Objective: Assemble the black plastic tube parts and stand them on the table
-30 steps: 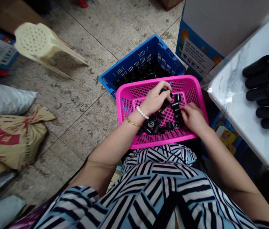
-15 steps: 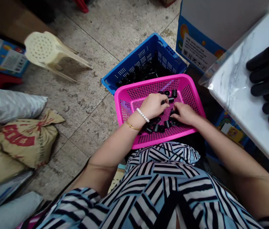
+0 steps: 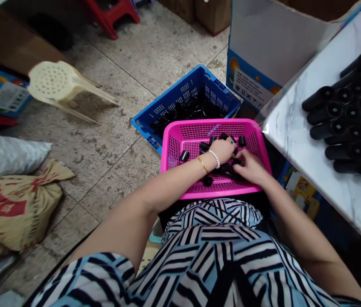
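A pink plastic basket (image 3: 174,147) rests on my lap and holds several small black cylindrical caps (image 3: 183,155). Both hands reach into it. My left hand (image 3: 224,150), with a pearl bracelet and a gold bangle at the wrist, lies curled over the caps in the basket's middle. My right hand (image 3: 248,167) is beside it, fingers bent down among the caps and touching the left hand's fingertips. What each hand's fingers hold is hidden among the parts.
A blue crate (image 3: 167,100) with more black parts sits on the floor behind the basket. A marble-patterned table (image 3: 311,140) on the right carries stacked black tubes (image 3: 343,123). A cardboard box (image 3: 263,47), a tipped cream stool (image 3: 55,85) and sacks (image 3: 10,204) lie around.
Both hands have slid toward the basket's right middle and come together. The caps have shifted, one now lying apart at the basket's left. The camera view has tilted up a little.
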A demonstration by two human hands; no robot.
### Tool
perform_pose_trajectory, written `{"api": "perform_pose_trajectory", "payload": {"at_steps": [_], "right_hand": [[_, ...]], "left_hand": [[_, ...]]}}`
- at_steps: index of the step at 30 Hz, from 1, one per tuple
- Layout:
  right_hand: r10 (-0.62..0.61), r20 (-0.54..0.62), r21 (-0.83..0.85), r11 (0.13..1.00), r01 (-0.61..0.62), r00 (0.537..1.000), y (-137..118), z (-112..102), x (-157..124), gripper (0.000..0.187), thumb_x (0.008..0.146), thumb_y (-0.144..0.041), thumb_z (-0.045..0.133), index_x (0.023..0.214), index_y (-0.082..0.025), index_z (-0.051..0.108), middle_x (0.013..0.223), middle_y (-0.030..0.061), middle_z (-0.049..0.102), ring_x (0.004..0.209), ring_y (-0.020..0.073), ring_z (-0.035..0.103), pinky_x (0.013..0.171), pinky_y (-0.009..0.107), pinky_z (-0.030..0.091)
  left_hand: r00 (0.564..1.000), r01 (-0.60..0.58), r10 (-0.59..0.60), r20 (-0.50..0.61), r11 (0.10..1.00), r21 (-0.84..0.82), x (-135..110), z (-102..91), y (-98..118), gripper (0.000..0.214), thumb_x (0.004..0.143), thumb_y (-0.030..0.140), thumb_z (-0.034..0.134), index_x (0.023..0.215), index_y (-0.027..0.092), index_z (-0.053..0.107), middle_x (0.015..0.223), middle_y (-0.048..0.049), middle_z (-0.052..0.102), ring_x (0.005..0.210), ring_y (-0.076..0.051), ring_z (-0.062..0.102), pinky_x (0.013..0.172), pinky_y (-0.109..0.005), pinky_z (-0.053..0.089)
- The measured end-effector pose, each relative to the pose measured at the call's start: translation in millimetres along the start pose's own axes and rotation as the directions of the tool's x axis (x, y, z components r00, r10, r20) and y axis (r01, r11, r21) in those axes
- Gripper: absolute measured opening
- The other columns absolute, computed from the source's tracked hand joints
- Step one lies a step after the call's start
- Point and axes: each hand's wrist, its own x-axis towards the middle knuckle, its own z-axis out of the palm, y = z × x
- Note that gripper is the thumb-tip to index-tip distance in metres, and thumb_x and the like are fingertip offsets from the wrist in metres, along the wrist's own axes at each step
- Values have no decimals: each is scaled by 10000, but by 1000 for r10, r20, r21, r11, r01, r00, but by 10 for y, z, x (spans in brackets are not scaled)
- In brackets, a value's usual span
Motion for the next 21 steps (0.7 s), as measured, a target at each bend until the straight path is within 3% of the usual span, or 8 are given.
{"api": "perform_pose_trajectory", "payload": {"at_steps": [2, 4, 7, 10, 13, 18, 21], "right_hand": [[97, -200, 137, 988, -70, 975, 40, -6, -6, 388, 978, -312, 404, 1316, -159, 514, 1222, 153, 669, 955, 223, 695, 809, 379, 580], [178, -365, 332, 942, -51, 914, 46, 17, -27, 418, 1002, -357, 394, 1369, -196, 514, 1308, 143, 643, 1058, 227, 697, 876, 393, 593], [217, -474, 508, 859, 64, 854, -15, 70, -85, 408, 954, -433, 567, 1310, -240, 623, 1288, 102, 668, 1072, 242, 706, 948, 433, 596], [251, -536, 613, 772, 167, 806, -109, 81, -148, 423, 959, -452, 577, 1331, -256, 629, 1312, 92, 661, 1042, 233, 718, 955, 461, 606], [187, -548, 561, 805, 193, 816, -167, 32, -203, 414, 956, -452, 590, 1317, -258, 650, 1280, 85, 679, 1057, 227, 703, 956, 441, 604], [-47, -501, 288, 933, 217, 864, -194, -48, -269, 372, 977, -389, 579, 1319, -276, 674, 1202, 74, 691, 1112, 215, 669, 1034, 414, 546], [-101, -484, 216, 949, 231, 869, -199, -17, -299, 385, 988, -372, 562, 1348, -276, 663, 1310, 94, 632, 1257, 226, 599, 1108, 429, 494]], "left_hand": [[999, -22, 20, -30, 998, -56, -48, -71, -63, 383, 920, 389, 690, 1237, 175, 715, 1162, -139, 695, 1025, -277, 701, 889, -364, 534], [997, -52, 46, -58, 992, -114, -140, -155, -114, 422, 942, 426, 672, 1304, 208, 680, 1163, -98, 721, 1057, -232, 693, 933, -333, 527], [988, -128, 103, -113, 961, -246, -326, -265, -125, 382, 943, 410, 683, 1275, 222, 700, 1142, -62, 749, 1034, -192, 692, 948, -306, 519], [982, -154, 111, -156, 940, -305, -495, -342, -57, 396, 907, 444, 721, 1215, 196, 735, 1098, -88, 758, 996, -222, 697, 929, -340, 528], [987, -112, 79, -142, 964, -243, -580, -396, 37, 424, 901, 487, 714, 1192, 181, 744, 1088, -110, 744, 996, -246, 694, 923, -362, 533], [986, -111, 82, -147, 974, -196, -585, -408, 157, 396, 914, 467, 691, 1185, 181, 730, 1097, -112, 719, 989, -257, 689, 885, -362, 549], [985, -103, 70, -155, 972, -213, -577, -337, 202, 350, 936, 384, 654, 1204, 165, 707, 1081, -119, 710, 979, -255, 686, 888, -371, 554]]}}
